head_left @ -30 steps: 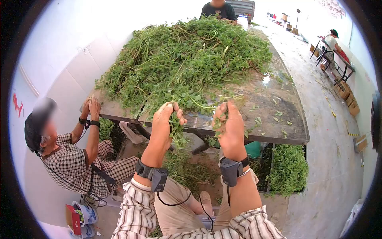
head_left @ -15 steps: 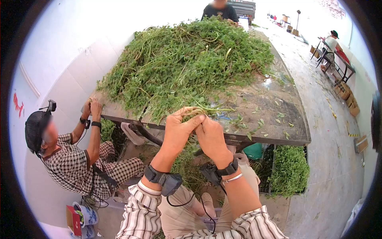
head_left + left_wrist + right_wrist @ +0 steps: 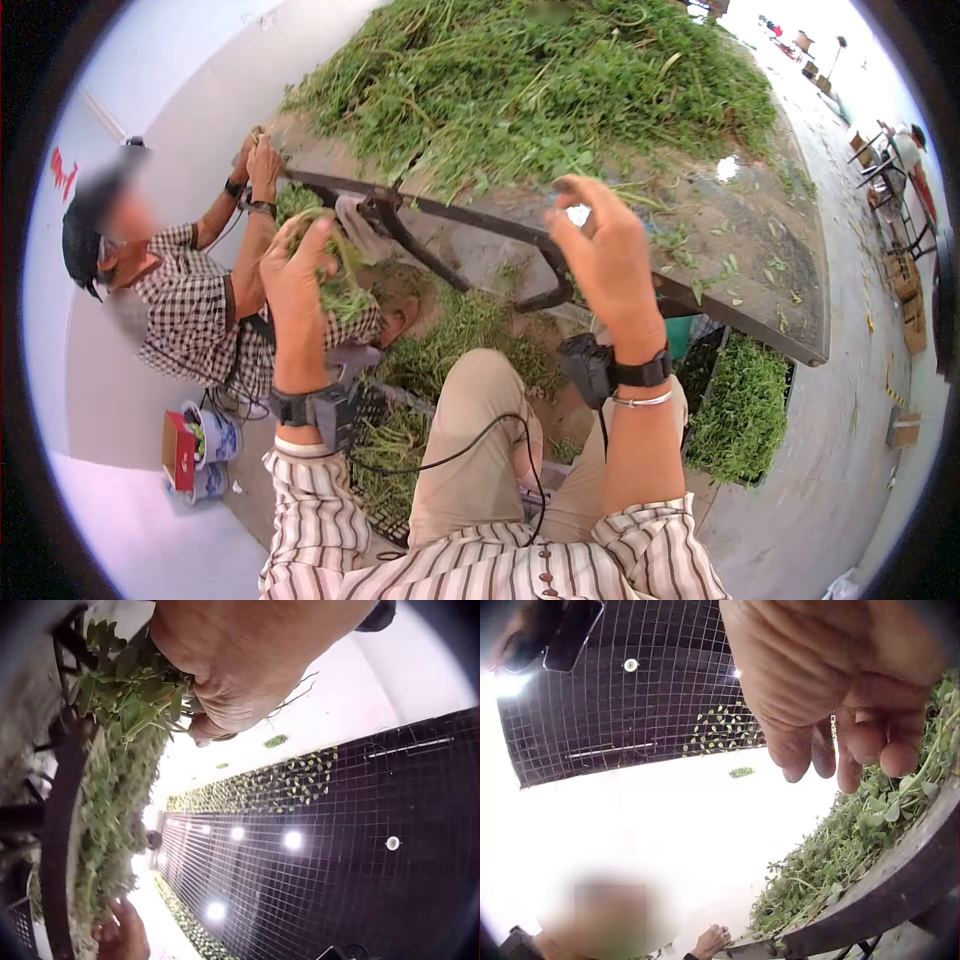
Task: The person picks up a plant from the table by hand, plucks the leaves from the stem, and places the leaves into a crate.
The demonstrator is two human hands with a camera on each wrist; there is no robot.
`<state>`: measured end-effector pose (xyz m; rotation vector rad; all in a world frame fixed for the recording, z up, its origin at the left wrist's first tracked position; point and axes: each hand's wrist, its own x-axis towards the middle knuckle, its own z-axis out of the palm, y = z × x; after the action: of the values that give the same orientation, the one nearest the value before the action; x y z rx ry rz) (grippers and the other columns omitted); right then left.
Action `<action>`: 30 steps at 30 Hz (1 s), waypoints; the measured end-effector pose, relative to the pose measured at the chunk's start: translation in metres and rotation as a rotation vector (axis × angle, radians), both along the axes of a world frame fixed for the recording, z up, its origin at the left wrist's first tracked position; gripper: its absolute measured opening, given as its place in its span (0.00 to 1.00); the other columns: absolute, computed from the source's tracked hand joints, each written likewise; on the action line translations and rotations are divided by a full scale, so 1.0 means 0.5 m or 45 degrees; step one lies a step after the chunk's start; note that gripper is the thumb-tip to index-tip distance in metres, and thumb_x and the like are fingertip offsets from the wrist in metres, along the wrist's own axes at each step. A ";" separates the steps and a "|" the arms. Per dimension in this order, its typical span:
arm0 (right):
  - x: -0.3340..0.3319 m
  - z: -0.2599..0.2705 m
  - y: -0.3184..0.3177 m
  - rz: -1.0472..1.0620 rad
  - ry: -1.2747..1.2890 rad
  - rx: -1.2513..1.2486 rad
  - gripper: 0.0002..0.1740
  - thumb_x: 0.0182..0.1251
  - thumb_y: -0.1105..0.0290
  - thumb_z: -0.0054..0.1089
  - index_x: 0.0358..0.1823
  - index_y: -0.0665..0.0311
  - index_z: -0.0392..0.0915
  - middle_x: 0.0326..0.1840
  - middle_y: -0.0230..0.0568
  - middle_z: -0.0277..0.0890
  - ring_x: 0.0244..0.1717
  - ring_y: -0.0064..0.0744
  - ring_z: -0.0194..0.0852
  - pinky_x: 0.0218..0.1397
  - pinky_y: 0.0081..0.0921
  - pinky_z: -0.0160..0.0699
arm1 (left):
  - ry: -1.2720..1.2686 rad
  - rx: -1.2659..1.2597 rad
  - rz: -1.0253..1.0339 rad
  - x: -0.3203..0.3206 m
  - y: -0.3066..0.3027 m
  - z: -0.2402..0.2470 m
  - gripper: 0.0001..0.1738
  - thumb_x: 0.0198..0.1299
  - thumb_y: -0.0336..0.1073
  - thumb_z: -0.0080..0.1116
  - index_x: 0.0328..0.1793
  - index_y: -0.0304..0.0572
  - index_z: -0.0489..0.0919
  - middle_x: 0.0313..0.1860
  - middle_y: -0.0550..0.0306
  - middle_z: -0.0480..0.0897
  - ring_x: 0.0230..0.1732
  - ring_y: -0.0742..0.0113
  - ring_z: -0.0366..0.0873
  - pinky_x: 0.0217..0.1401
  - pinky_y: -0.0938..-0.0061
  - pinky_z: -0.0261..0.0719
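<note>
In the head view the left hand [image 3: 298, 290] is raised at the left, clear of the table edge, its fingers and thumb round a small bunch of green stems [image 3: 345, 280]. The left wrist view shows the leafy bunch [image 3: 135, 697] hanging out of the left hand [image 3: 240, 660], with thin stem ends past the thumb. My right hand [image 3: 610, 260] hovers over the table's front edge, fingers loosely bent and holding nothing. Beyond it the big green heap [image 3: 540, 90] covers much of the table [image 3: 740, 230]. The right wrist view has the right hand [image 3: 840, 682] beside the heap [image 3: 832, 855].
A seated person in a checked shirt [image 3: 190, 310] is close at the left, hands at the table edge. Under the table's right end is a crate of greens [image 3: 740, 410]; more greens [image 3: 395, 450] lie in a black crate near my left knee. A bucket [image 3: 215, 435] stands at lower left.
The hands were together at the table edge and have parted. The left moved left and down with the bunch; the right moved right and let go. The head view has tilted down.
</note>
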<state>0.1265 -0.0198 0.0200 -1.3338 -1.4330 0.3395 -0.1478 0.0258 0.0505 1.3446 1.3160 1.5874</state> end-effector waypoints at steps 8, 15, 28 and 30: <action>0.009 -0.005 -0.001 -0.070 0.042 -0.030 0.15 0.58 0.70 0.56 0.45 0.70 0.75 0.38 0.46 0.77 0.28 0.33 0.72 0.36 0.28 0.72 | 0.471 -0.504 0.281 -0.225 -0.185 -0.164 0.14 0.54 0.35 0.60 0.43 0.32 0.80 0.25 0.64 0.77 0.22 0.81 0.66 0.25 0.82 0.64; 0.005 -0.016 0.001 -0.030 0.086 -0.056 0.14 0.59 0.70 0.55 0.43 0.72 0.76 0.39 0.49 0.77 0.32 0.41 0.74 0.39 0.28 0.73 | 0.754 -0.772 0.261 -0.393 -0.288 -0.393 0.16 0.48 0.33 0.62 0.39 0.26 0.80 0.28 0.57 0.81 0.28 0.71 0.74 0.34 0.75 0.72; -0.006 -0.039 0.003 -0.052 -0.105 0.172 0.11 0.57 0.70 0.55 0.38 0.70 0.75 0.39 0.54 0.75 0.43 0.53 0.73 0.47 0.40 0.72 | 0.635 -0.840 -0.047 -0.216 -0.245 -0.291 0.20 0.54 0.36 0.59 0.53 0.35 0.77 0.45 0.55 0.80 0.31 0.70 0.76 0.32 0.76 0.74; -0.016 -0.051 0.013 -0.063 -0.141 0.218 0.10 0.56 0.69 0.53 0.35 0.68 0.75 0.37 0.54 0.74 0.42 0.53 0.72 0.47 0.42 0.72 | 0.575 -0.621 -0.058 -0.154 -0.208 -0.261 0.16 0.58 0.35 0.56 0.51 0.39 0.78 0.41 0.60 0.79 0.22 0.80 0.67 0.22 0.83 0.66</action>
<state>0.1187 -0.0134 -0.0056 -1.2620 -1.4833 0.1092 -0.2250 -0.0783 -0.0798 1.4388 1.7801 0.8649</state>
